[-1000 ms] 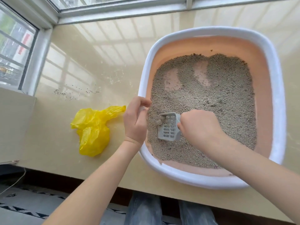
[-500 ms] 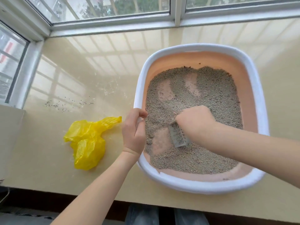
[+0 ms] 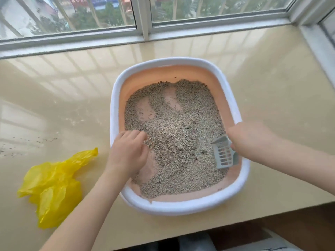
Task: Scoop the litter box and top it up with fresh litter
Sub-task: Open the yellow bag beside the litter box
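Observation:
A white-rimmed litter box (image 3: 181, 208) with a peach inside stands on the beige sill. Grey litter (image 3: 177, 131) covers most of its floor, with bare patches at the back left and near my left hand. My left hand (image 3: 126, 154) lies over the box's left rim, its fingers curled down over it onto the litter. At the box's right side, my right hand (image 3: 253, 142) grips the handle of a grey slotted scoop (image 3: 223, 154). The scoop's blade points toward me, low over the litter by the right wall.
A crumpled yellow plastic bag (image 3: 52, 187) lies on the sill left of the box. Stray litter grains (image 3: 27, 142) dot the sill at far left. Window frames (image 3: 143, 33) close off the back and right. The sill's front edge (image 3: 235, 225) runs just below the box.
My right hand has carried the scoop from the box's front left across to its right wall. The view has tilted up and back. My left hand stays at the left rim.

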Demonstrator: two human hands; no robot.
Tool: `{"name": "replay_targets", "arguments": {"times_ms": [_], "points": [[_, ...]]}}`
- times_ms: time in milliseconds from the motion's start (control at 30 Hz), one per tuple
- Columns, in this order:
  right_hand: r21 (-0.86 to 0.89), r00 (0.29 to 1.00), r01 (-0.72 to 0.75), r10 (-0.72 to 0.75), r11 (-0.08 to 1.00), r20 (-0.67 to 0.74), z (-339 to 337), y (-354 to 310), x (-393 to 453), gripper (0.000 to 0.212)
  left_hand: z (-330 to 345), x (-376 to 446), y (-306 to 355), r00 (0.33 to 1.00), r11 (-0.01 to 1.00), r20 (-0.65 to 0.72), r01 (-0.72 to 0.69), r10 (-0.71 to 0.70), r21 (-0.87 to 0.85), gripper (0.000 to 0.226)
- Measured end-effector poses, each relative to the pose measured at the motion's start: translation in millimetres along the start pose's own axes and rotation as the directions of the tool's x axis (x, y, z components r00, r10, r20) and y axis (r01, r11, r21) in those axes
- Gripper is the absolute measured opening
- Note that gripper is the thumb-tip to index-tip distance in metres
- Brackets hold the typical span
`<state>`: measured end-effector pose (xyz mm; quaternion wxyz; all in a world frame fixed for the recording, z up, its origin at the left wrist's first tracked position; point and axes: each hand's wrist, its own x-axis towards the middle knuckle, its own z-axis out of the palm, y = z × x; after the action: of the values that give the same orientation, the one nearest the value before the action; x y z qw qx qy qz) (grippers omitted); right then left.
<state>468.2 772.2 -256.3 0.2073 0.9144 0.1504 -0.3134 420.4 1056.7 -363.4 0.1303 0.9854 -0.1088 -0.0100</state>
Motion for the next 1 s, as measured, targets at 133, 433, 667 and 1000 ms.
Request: {"name": "replay_targets", "arguments": {"times_ms": [133,433,667,1000], "points": [[0.210,1.000,0.007,-0.010,0.978,0.012,31.2,-11.6,8.6,0.037,-6.5,-2.1,2.2,0.999,0.981,-0.035,0.028,-0.035,-0.191,0.022],[0.587,0.981,-0.097,0.176,0.804,-0.080,16.4,-86.3,30.3,0.027,-16.1,-7.5,1.0,0.980,0.866,-0.102,0.099,-0.169,-0.490,0.025],[0.590,0.970,-0.049,0.180,0.806,-0.165,-38.3,-93.6,39.7,0.028,-18.3,-10.3,-2.3,0.978,0.844,-0.103,0.098,-0.179,-0.527,0.024],[0.335,0.917,-0.394,0.391,0.856,0.079,-10.5,-24.1,23.2,0.009,-17.1,-9.6,-5.1,0.973,0.815,-0.126,0.086,-0.192,-0.573,0.024]]}}
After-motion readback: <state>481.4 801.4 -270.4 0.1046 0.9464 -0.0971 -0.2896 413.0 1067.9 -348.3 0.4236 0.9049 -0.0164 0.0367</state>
